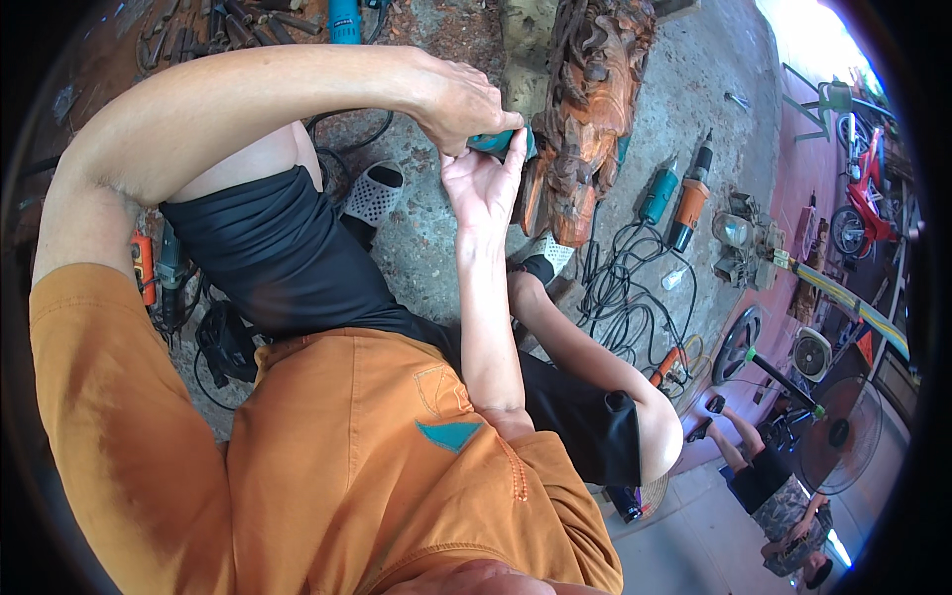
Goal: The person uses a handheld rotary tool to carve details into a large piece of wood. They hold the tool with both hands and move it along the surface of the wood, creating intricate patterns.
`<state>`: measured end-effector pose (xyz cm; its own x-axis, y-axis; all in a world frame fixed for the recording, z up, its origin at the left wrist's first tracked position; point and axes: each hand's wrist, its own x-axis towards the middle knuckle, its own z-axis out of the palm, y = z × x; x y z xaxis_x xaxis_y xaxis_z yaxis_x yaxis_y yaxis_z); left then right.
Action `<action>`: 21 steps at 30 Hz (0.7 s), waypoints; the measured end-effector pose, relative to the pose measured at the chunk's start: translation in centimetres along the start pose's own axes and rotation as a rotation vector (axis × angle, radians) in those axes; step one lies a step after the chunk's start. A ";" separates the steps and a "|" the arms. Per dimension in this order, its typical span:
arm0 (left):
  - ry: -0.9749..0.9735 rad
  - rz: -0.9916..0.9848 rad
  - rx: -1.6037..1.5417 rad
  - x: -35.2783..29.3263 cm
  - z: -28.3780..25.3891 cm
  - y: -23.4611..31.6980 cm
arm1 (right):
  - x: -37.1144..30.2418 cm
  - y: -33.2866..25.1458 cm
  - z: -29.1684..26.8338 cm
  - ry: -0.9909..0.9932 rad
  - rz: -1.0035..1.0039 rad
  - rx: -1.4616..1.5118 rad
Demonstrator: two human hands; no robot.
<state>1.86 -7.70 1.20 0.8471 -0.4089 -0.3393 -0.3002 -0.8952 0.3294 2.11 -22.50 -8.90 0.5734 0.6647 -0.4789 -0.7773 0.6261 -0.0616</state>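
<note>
Both of my hands are closed round a teal power tool (502,144), a stubby rounded body mostly hidden by my fingers. My left hand (461,107) comes from the left with its bent arm and grips it from above. Palm up below it, my right hand (484,188) holds the tool between thumb and fingers. Just right of the tool stands a tall reddish-brown wood carving (592,109) with a rough, deeply cut surface. The tool's working end, and whether it touches the carving, I cannot tell.
A teal die grinder (658,193) and an orange-and-black grinder (689,206) lie right of the carving, near tangled black cords (625,288). Chisels (233,25) lie at far left. A standing fan (841,433) and another person (788,506) are at lower right.
</note>
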 end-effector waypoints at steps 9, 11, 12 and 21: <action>0.031 -0.025 -0.017 -0.1 0.8 -0.4 | 0.6 -0.2 -0.5 -0.001 0.009 -0.023; 0.033 -0.026 -0.018 0.0 1.2 -0.6 | 0.7 0.0 -0.5 -0.004 0.008 -0.034; 0.012 -0.030 -0.023 0.0 1.0 -0.5 | 0.6 0.0 -0.4 -0.007 0.009 -0.039; -0.021 -0.023 -0.018 -0.5 -0.1 0.0 | 0.0 0.2 0.0 -0.010 0.007 -0.029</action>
<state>1.52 -7.50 1.50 0.8441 -0.3921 -0.3658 -0.2725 -0.9012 0.3371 1.89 -22.39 -8.93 0.5701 0.6733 -0.4708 -0.7885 0.6094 -0.0832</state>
